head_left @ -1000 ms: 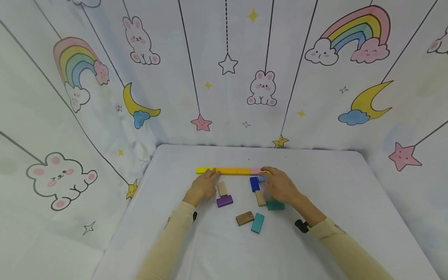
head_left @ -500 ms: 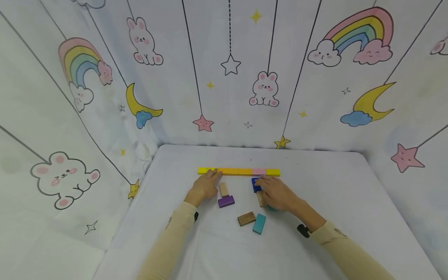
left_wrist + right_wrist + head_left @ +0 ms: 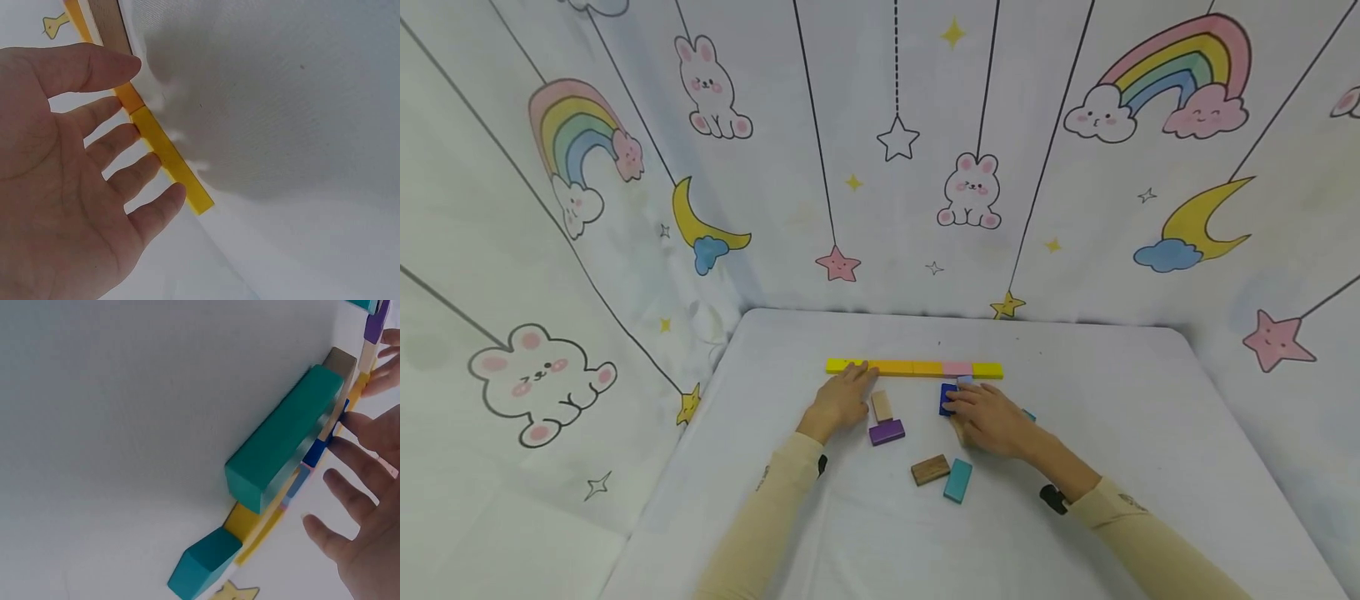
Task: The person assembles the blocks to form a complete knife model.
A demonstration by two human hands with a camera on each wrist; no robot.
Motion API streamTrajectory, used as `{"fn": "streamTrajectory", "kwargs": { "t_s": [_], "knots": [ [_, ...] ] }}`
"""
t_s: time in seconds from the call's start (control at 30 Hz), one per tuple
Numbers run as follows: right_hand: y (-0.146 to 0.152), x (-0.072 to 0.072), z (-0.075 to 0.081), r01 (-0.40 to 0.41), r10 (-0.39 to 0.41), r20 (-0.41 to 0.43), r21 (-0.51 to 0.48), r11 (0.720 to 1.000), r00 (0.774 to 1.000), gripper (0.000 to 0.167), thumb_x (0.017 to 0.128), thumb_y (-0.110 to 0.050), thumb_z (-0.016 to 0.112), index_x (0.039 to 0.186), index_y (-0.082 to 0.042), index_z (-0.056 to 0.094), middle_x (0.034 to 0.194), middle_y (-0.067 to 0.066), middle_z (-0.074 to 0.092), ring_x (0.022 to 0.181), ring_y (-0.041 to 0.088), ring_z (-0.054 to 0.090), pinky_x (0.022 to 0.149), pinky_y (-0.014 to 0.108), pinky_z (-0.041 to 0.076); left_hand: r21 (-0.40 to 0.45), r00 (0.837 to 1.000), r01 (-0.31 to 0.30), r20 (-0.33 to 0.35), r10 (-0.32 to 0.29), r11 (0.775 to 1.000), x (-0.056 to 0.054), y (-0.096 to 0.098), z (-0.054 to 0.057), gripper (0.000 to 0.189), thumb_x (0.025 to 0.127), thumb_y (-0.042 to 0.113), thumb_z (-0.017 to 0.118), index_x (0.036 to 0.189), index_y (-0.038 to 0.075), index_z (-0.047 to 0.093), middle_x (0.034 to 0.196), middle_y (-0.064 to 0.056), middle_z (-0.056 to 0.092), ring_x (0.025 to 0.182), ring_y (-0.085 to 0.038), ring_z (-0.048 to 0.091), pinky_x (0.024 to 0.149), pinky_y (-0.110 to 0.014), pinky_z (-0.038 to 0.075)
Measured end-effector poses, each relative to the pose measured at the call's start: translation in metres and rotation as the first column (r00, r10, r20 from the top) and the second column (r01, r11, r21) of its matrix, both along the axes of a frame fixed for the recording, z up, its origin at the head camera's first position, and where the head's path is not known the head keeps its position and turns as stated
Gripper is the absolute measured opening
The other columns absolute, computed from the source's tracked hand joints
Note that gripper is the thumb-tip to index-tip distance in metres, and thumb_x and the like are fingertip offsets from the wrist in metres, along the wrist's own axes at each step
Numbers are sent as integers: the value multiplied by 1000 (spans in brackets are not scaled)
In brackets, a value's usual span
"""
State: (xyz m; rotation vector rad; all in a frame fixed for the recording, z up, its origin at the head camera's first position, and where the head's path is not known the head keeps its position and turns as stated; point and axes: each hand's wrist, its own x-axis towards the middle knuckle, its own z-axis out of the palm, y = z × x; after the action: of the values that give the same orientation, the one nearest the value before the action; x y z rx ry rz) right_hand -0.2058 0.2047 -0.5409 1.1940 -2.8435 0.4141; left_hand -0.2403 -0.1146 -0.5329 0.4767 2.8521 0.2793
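Side by side, yellow, orange and pink wooden blocks form a straight row (image 3: 891, 367) near the back of the table. My left hand (image 3: 838, 400) rests at the row's left part, its spread fingertips touching the near side of the yellow block (image 3: 172, 161) and the orange one. Thumb and index finger of my right hand (image 3: 996, 423) pinch a dark blue block (image 3: 946, 401) just in front of the row. Beside it, a light blue block (image 3: 965, 381) lies close to the pink one. A green block (image 3: 281, 434) stands out in the right wrist view; the hand covers it in the head view.
Near the left hand lie a beige block (image 3: 881, 407) and a purple block (image 3: 887, 432). Closer to me are a brown block (image 3: 930, 470) and a turquoise block (image 3: 958, 481). Another teal block (image 3: 203, 565) sits past the green one. A patterned cloth (image 3: 880, 208) hangs behind.
My right hand has left the row's right end and moved left and nearer to me, onto the dark blue block. That block has turned and shifted slightly. The left hand stays at the row.
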Motion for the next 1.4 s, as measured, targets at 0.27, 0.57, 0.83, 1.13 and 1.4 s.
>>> {"fn": "streamTrajectory", "kwargs": {
  "t_s": [0.27, 0.57, 0.83, 1.13, 1.4],
  "knots": [
    [-13, 5, -2, 10, -11, 62, 17, 1000, 998, 36, 105, -11, 56, 139, -6, 67, 146, 17, 59, 143, 37, 48, 121, 62, 33, -9, 1000, -6, 5, 6, 1000, 0, 0, -4, 71, 99, 17, 65, 164, 18, 36, 172, -7, 27, 159, -30, 23, 128, -46, 26],
    [-23, 6, -4, 36, -39, 64, 55, 998, 997, 38, 105, -11, 56, 141, -6, 65, 144, 11, 60, 134, 31, 56, 117, 52, 45, -17, 1000, -1, 6, 1, 1000, -1, -1, -4, 71, 100, 18, 65, 164, 17, 36, 171, -8, 27, 158, -31, 23, 128, -47, 27],
    [-26, 7, 0, 29, -33, 78, 51, 998, 996, 39, 103, -9, 55, 142, -8, 63, 148, 9, 60, 140, 31, 54, 121, 57, 37, -20, 1000, 1, 5, -1, 1000, 1, -1, 1, 71, 99, 18, 66, 163, 17, 37, 171, -8, 28, 158, -31, 24, 128, -47, 27],
    [-33, 7, 1, 17, -23, 100, 57, 998, 995, 43, 103, -10, 57, 145, -7, 60, 153, 11, 56, 142, 33, 51, 121, 60, 36, -27, 1000, 1, 11, 0, 1000, 1, 1, 2, 70, 100, 20, 67, 164, 17, 36, 171, -8, 28, 158, -31, 23, 128, -47, 26],
    [-43, 6, 1, 33, -43, 107, 95, 995, 993, 45, 104, -12, 57, 149, -7, 57, 157, 10, 52, 144, 35, 48, 121, 59, 36, -28, 1000, -5, 7, 5, 1000, 0, 1, 3, 70, 101, 20, 67, 164, 18, 36, 171, -8, 28, 158, -31, 23, 128, -47, 26]
  ]
}}
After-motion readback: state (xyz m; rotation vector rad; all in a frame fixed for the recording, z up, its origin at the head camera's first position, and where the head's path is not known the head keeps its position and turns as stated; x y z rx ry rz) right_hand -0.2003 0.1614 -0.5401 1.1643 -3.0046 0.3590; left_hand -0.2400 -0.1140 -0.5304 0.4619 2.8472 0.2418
